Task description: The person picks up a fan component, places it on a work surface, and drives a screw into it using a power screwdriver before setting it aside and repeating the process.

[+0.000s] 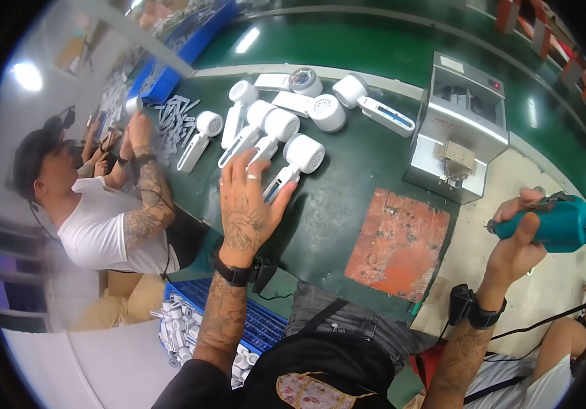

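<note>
My left hand (245, 204) reaches over the green worktop, with thumb and fingers on either side of the handle of the nearest white handheld fan (304, 154). That fan has a round, perforated head and a slim handle with a dark slot. Several similar fans lie just beyond it, among them one fan (209, 124) to the left and another fan (386, 116) to the far right. At the right, my right hand (521, 238) is wrapped around a teal electric screwdriver (562, 223). Its tip points left, and a dark cable leaves its back end.
A red worn mat (398, 244) lies on the worktop (320, 225). Behind it stands a silver screw feeder (453, 136). Loose white parts (174, 119) are heaped at the far left, near a co-worker (112, 218). A blue crate (259, 320) of white parts sits below the table edge.
</note>
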Action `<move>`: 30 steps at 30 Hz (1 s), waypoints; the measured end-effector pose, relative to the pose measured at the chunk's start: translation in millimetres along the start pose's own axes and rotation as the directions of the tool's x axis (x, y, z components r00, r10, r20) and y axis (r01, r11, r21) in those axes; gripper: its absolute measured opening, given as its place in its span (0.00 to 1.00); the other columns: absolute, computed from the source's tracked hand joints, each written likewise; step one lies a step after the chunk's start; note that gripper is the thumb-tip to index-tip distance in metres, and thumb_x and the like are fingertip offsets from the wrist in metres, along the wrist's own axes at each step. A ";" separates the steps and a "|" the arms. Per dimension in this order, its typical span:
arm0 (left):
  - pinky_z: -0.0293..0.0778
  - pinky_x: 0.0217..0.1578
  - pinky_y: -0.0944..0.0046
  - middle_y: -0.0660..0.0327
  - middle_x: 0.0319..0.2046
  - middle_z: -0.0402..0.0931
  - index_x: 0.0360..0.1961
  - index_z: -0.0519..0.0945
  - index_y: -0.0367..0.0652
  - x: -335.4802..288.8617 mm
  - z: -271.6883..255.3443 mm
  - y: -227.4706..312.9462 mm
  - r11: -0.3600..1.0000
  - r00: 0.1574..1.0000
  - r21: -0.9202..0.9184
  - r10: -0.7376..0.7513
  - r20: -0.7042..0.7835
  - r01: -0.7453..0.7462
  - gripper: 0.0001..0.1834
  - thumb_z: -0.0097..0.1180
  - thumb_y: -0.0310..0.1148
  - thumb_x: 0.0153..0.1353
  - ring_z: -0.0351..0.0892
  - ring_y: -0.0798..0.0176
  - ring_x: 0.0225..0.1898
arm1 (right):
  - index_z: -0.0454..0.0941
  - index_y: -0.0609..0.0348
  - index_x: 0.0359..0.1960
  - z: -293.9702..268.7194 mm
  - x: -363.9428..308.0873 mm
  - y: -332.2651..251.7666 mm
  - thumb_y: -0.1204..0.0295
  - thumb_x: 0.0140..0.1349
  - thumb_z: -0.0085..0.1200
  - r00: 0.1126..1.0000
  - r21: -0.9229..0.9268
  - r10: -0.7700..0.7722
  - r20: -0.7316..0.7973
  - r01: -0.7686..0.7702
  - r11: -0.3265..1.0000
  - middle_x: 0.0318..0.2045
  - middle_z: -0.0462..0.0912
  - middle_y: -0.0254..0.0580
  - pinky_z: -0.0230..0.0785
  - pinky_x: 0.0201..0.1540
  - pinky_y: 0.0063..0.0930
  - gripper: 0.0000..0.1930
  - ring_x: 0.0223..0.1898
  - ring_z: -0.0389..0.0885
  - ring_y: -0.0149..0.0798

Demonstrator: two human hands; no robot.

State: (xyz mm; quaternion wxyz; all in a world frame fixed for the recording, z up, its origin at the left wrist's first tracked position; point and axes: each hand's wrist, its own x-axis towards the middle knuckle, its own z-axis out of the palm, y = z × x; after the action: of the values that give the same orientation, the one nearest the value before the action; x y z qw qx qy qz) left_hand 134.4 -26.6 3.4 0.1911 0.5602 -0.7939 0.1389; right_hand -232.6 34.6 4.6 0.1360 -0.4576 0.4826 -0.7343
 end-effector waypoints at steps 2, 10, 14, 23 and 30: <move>0.61 0.64 0.44 0.44 0.65 0.64 0.58 0.72 0.41 12.9 2.1 -4.7 0.991 0.996 -0.126 -0.046 -0.073 0.037 0.36 0.73 0.46 0.54 0.61 0.38 0.67 | 0.74 0.63 0.49 0.0 1.2 -3.1 0.45 0.67 0.57 1.000 0.013 0.020 -0.002 -0.020 1.000 0.26 0.74 0.35 0.64 0.29 0.22 0.29 0.27 0.72 0.30; 0.51 0.69 0.38 0.45 0.67 0.61 0.66 0.69 0.46 34.5 37.4 -40.8 0.993 0.993 -0.073 -0.090 0.077 0.095 0.40 0.62 0.58 0.60 0.56 0.38 0.70 | 0.73 0.63 0.48 1.2 -3.2 -0.8 0.44 0.66 0.57 1.000 0.015 0.011 -0.003 -0.011 1.000 0.25 0.73 0.35 0.64 0.29 0.21 0.30 0.26 0.72 0.29; 0.53 0.69 0.39 0.48 0.67 0.62 0.66 0.69 0.47 38.7 52.9 -84.2 0.991 0.994 0.079 -0.111 0.023 0.109 0.37 0.61 0.55 0.62 0.57 0.41 0.70 | 0.73 0.63 0.48 2.4 -2.2 -4.8 0.44 0.66 0.57 1.000 0.028 0.020 0.014 -0.021 0.999 0.25 0.74 0.35 0.65 0.30 0.21 0.30 0.26 0.73 0.29; 0.57 0.65 0.42 0.45 0.63 0.65 0.61 0.72 0.42 77.7 26.0 -25.7 0.979 0.972 -0.199 -0.004 -0.237 -0.044 0.30 0.64 0.33 0.56 0.62 0.40 0.66 | 0.72 0.64 0.48 1.3 0.6 -5.4 0.45 0.65 0.59 0.999 0.010 0.021 0.031 -0.021 1.000 0.25 0.74 0.36 0.66 0.30 0.23 0.30 0.26 0.73 0.31; 0.76 0.46 0.56 0.51 0.41 0.81 0.47 0.80 0.37 114.5 60.6 88.2 0.261 0.998 -0.965 -0.040 -0.037 -0.026 0.15 0.60 0.33 0.63 0.81 0.49 0.42 | 0.71 0.67 0.51 8.4 -7.2 -3.6 0.46 0.65 0.60 0.999 0.077 0.038 -0.004 -0.038 0.996 0.24 0.73 0.37 0.66 0.30 0.24 0.32 0.26 0.72 0.31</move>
State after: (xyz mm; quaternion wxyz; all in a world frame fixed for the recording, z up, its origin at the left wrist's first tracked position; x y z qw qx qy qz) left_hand 8.1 -119.4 1.6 0.5144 0.3284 -0.7067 -0.3579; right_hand -221.0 36.1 4.7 0.1660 -0.4406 0.4631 -0.7509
